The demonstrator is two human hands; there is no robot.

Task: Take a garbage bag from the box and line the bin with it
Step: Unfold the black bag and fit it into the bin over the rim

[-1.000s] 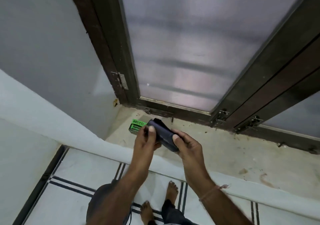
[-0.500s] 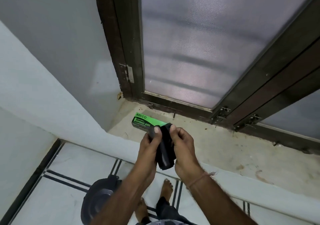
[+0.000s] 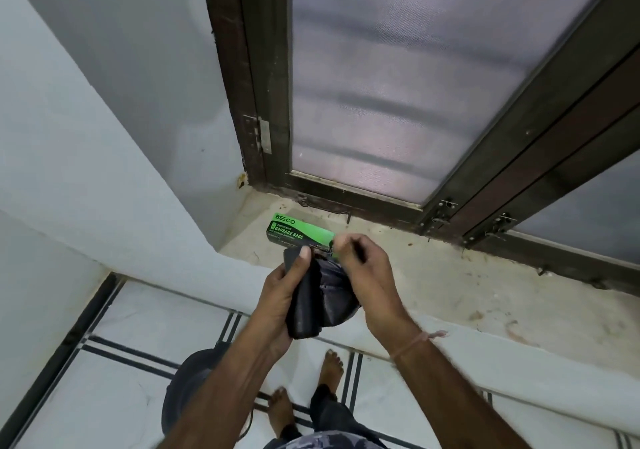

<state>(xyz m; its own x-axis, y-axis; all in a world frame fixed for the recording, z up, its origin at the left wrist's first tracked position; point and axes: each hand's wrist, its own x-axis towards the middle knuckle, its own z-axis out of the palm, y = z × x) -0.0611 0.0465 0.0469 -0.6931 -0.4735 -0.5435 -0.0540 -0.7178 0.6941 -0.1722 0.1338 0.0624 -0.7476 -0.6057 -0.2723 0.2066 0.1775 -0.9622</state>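
Note:
A black garbage bag (image 3: pixel 320 296), partly unfolded and bunched, hangs between both hands above the sill's front edge. My left hand (image 3: pixel 282 292) grips its left side with the thumb on top. My right hand (image 3: pixel 363 268) pinches its upper edge with closed fingers. The green and black garbage bag box (image 3: pixel 298 232) lies flat on the stone window sill (image 3: pixel 450 286), just behind my hands; its right end is hidden by my right hand. The dark round bin (image 3: pixel 188 389) stands on the floor below my left forearm, which covers part of it.
A dark wooden window frame (image 3: pixel 263 102) with frosted mesh panes rises behind the sill. A white wall (image 3: pixel 86 137) closes in on the left. My bare feet (image 3: pixel 304 393) stand on white floor tiles with dark stripes beside the bin.
The folded bag has come partly open and now hangs longer between my hands. My right hand moved up to its top edge. The view shifted, showing more of the box and bin.

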